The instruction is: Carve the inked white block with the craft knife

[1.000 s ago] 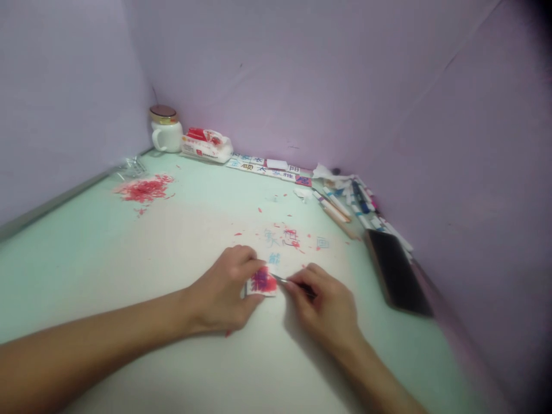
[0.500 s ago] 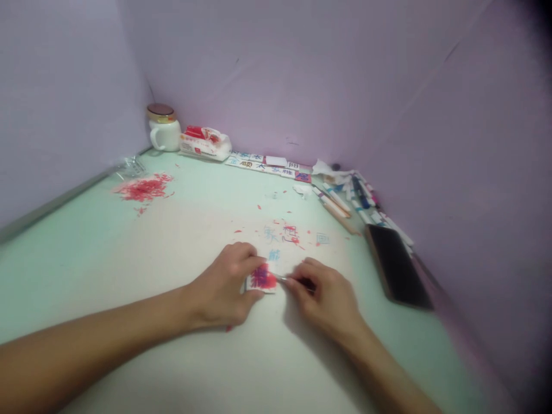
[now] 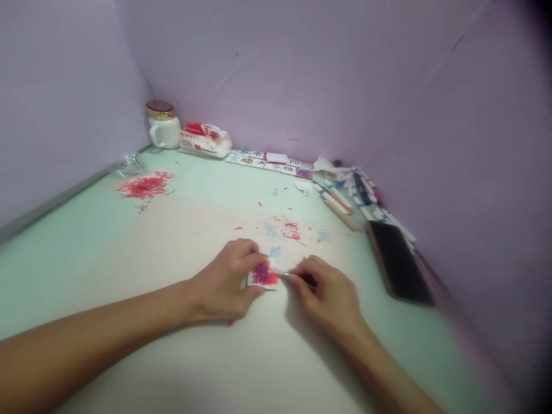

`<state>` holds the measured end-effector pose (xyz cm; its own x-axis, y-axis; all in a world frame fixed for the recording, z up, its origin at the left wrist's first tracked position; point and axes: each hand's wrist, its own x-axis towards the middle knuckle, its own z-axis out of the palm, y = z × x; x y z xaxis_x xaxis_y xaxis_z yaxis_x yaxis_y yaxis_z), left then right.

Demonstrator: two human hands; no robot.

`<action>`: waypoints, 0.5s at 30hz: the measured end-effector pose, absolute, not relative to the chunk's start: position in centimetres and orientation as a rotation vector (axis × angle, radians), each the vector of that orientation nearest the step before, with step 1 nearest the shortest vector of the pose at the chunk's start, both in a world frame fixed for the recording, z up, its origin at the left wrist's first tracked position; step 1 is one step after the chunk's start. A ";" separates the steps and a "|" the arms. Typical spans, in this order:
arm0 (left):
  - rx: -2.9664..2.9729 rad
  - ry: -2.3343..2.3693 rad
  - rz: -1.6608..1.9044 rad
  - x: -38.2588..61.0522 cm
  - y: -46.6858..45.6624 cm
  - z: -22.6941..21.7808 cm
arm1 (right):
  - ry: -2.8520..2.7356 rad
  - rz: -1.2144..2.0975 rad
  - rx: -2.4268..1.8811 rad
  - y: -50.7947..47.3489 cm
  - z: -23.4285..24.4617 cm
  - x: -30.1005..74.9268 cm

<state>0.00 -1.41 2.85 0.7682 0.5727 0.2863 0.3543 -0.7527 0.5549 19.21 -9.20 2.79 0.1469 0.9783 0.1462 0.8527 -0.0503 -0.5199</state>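
Note:
A small white tile [image 3: 270,282] lies on the table, its top coloured red with a dark purple written character. My left hand [image 3: 230,282] grips it between thumb and fingers at its left side. Pinched in my right hand [image 3: 325,290] is a thin metal carving blade [image 3: 280,272], whose tip is at the right part of the tile; most of its handle is hidden in the fingers. Red shavings [image 3: 287,221] and handwritten blue and dark characters [image 3: 271,231] show on the tabletop just beyond my hands.
A heap of red shavings [image 3: 145,185] is at the left. Along the back stand a lidded white mug [image 3: 165,133], a tissue pack [image 3: 206,141] and rows of lettered tiles [image 3: 267,167]. Several markers [image 3: 334,201] and a phone [image 3: 399,261] lie at the right, near the wall.
The blade's tip has shifted slightly up and left, with the blade now at a steeper slant. My left hand keeps its hold on the tile; the camera view has moved slightly.

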 end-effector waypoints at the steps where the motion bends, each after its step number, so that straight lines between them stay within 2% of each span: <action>1: 2.485 0.691 0.613 0.0 -1.4 2.9 | -1.741 0.334 -1.944 -9.2 2.8 19.2; 7: 2.486 0.625 0.640 -0.1 -1.2 2.5 | -1.806 0.457 -1.871 -9.0 2.9 19.9; 10: 2.426 0.565 0.834 -0.4 -0.8 2.1 | -1.665 0.654 -1.785 -9.2 2.8 20.5; 13: 2.374 0.692 1.052 -0.5 -0.9 2.1 | -1.449 0.711 -1.760 -9.3 2.8 20.7; 15: 2.432 0.820 0.987 -0.2 -1.4 2.5 | -1.350 0.686 -1.774 -9.3 2.9 20.5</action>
